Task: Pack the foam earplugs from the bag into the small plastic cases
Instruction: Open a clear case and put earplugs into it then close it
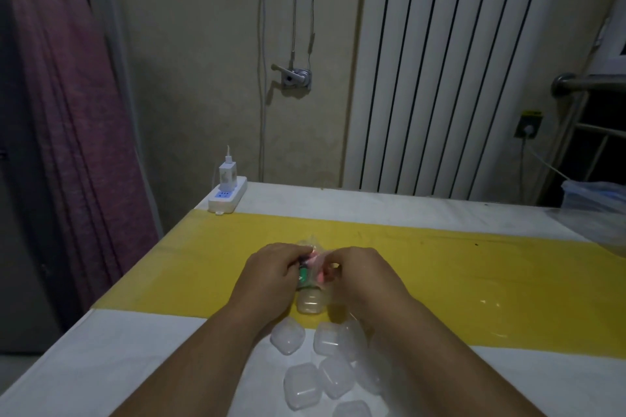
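Left hand [271, 272]: knuckles up over the yellow band [474, 264], fingers curled inward, pinching the left side of the bag [309, 245].
Right hand [362, 276]: opposite and mirrored, fingers curled, pinching the right side of the same bag; fingertips of both hands close together.
Bag: clear plastic, held between the two hands just above the tabletop, crumpled top poking out beyond the knuckles.
Earplugs [320, 276]: pink and green pieces inside the bag, seen through the plastic between the hands; number not readable.
Nearest case [310, 303]: small, translucent, on the yellow band just below the bag, between the wrists; lid position unclear.
Other cases [288, 337]: translucent cluster on the white part of the table, between the forearms, several touching; some partly hidden by the right forearm.
Table [135, 366]: white, crossed by the wide yellow band.
Power strip [233, 193]: white, at the far left corner of the table, with a charger [227, 173] plugged in upright.
Radiator [440, 61]: white, ribbed, on the wall beyond the table.
Curtain [74, 112]: mauve, hanging at the left.
Plastic container [596, 200]: translucent, at the far right edge.
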`<act>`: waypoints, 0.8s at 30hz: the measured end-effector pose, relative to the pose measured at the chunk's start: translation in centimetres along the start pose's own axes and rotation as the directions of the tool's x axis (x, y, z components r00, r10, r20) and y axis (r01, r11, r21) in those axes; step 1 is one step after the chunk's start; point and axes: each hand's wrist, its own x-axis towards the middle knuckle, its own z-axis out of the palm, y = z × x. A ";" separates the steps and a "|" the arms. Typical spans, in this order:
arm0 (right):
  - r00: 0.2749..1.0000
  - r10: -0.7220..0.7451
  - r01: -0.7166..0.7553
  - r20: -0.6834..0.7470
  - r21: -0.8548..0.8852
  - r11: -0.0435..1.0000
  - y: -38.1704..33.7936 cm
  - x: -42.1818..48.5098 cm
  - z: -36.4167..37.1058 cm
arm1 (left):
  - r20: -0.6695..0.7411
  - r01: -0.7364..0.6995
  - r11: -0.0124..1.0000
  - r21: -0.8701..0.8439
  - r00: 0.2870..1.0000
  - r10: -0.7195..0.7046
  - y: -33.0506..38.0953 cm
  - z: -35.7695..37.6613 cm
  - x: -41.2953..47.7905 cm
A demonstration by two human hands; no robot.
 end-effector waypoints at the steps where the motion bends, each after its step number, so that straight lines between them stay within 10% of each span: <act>1: 1.000 0.000 0.000 -0.001 -0.001 1.000 0.2 0.1 0.1 | -0.008 -0.001 1.000 0.012 1.000 0.001 -0.1 0.0 0.0; 24: 0.994 -0.056 0.067 -0.091 0.120 0.991 0.5 0.4 1.1 | -0.027 -0.006 0.999 0.047 1.000 0.007 0.3 0.2 -0.1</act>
